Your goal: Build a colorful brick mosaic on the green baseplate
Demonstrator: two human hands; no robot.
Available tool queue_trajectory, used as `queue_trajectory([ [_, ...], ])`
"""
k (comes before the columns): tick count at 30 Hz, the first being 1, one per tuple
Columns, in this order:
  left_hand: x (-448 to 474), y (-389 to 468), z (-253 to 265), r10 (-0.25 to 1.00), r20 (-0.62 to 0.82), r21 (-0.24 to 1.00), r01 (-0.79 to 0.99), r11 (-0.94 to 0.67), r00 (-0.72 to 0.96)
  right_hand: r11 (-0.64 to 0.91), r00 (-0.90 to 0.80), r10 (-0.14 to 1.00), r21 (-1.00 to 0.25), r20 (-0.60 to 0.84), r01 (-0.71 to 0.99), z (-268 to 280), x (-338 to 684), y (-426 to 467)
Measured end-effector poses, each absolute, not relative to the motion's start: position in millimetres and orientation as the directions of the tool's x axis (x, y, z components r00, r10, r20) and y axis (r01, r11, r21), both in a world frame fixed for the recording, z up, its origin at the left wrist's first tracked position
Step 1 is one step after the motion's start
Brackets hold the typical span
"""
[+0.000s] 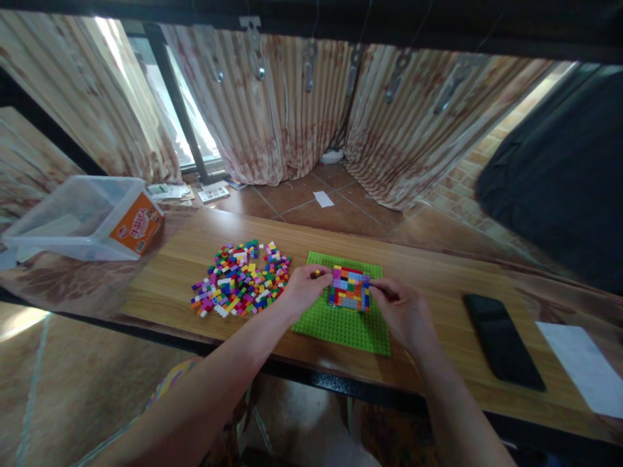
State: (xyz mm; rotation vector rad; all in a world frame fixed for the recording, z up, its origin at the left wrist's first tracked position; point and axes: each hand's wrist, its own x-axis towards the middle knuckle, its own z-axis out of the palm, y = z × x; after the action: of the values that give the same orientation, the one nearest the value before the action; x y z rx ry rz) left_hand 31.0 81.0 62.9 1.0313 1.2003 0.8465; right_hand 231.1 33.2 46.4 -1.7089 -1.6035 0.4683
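Observation:
A block of many-coloured toy bricks (349,290) sits on a green studded baseplate (341,334). At its left side, my left hand (306,285) is closed, with a small yellow toy brick (317,274) showing between its fingers. The left fingertips reach the block's upper left edge. On the opposite side, my right hand (406,314) pinches at a blue toy brick (367,284) by the block's upper right edge. Whether that blue brick is pressed onto the block, I cannot tell. Loose toy bricks (243,279) of many colours lie heaped left of the baseplate.
A wooden board (428,272) lies under everything. Toward the right are a black phone (503,340) and a white sheet of paper (584,366). A clear plastic bin (92,214) with an orange label stands at the far left. Curtains (292,117) hang beyond the table.

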Motion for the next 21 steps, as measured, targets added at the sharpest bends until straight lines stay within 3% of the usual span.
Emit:
queue_trajectory([
  [12,30.9,81.3,57.4,0.927,-0.305,0.952,0.079,0.295,0.216,0.213,0.024,0.939,-0.637,0.342,0.741,40.6,210.1,39.3],
  [17,31.1,81.5,56.9,0.93,-0.291,0.957,0.081,0.28,0.224,0.214,0.06,0.914,-0.603,0.401,0.768,34.6,209.7,42.3],
  [21,30.7,81.3,56.1,0.933,-0.281,0.96,0.069,0.272,0.223,0.178,0.116,0.915,-0.644,0.386,0.744,32.9,207.9,42.9],
])
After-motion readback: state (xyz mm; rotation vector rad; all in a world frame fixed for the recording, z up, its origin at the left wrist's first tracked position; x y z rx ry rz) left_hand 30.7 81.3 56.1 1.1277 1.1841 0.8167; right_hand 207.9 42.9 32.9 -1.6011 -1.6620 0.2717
